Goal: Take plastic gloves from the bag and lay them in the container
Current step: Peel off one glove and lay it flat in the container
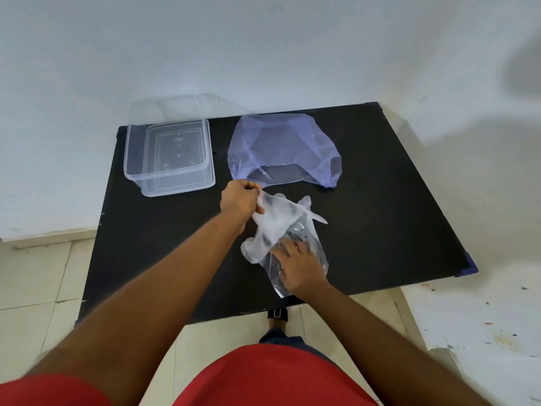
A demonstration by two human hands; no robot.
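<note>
Tabletop [380, 200]: black, set against a white wall, tiled floor below.
Container [168, 155]: clear plastic box at 10 o'clock on the tabletop, open at the top; it looks to stand on its clear lid [190, 189], whose rim shows along the near and right sides.
Purple bag [284, 149]: thin, see-through, lying open and crumpled at 12 o'clock, just right of the container.
Clear bag [304, 253]: at the centre, toward 6 o'clock, flat on the tabletop.
Glove [275, 221]: cloudy white plastic, stretched from the clear bag toward 11 o'clock, its fingers splayed to the right.
Left hand [241, 200]: closed, pinching the glove's upper end, lifted above the tabletop.
Right hand [298, 266]: fingers spread, pressing flat on the clear bag.
Person: red shirt, bare forearms, one foot visible under the near edge.
</note>
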